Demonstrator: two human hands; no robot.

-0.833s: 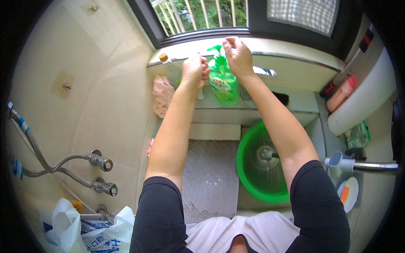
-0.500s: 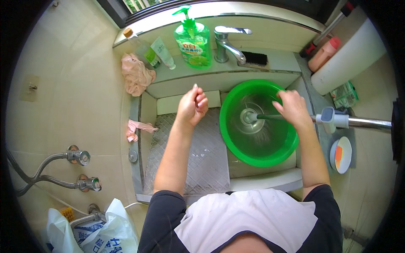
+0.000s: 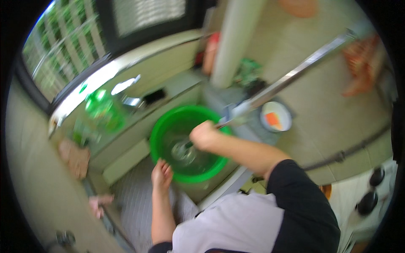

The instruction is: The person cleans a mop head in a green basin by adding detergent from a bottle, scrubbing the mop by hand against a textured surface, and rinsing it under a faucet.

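Right hand (image 3: 204,135) wrapped around a pole (image 3: 295,73) that slants into a green basin (image 3: 185,110)

The right hand makes a fist over the pole's lower part, which shows on both sides of it. The left hand (image 3: 162,174) is at the basin's near-left rim, its fingers curled inward; blur leaves me unable to tell whether it holds anything or touches the rim.

The pole's lower end is inside the basin, at a clear, round part (image 3: 183,152); its silver shaft rises away to the upper right. The basin sits in a sink (image 3: 137,198) with a grey floor.

Right of the basin, a white bowl (image 3: 284,111) has an orange piece (image 3: 274,121) in it. Behind the basin are a faucet (image 3: 133,102) and, farther left, a green bottle (image 3: 103,111). A pink cloth (image 3: 75,158) lies at the sink's left corner, near the wall.
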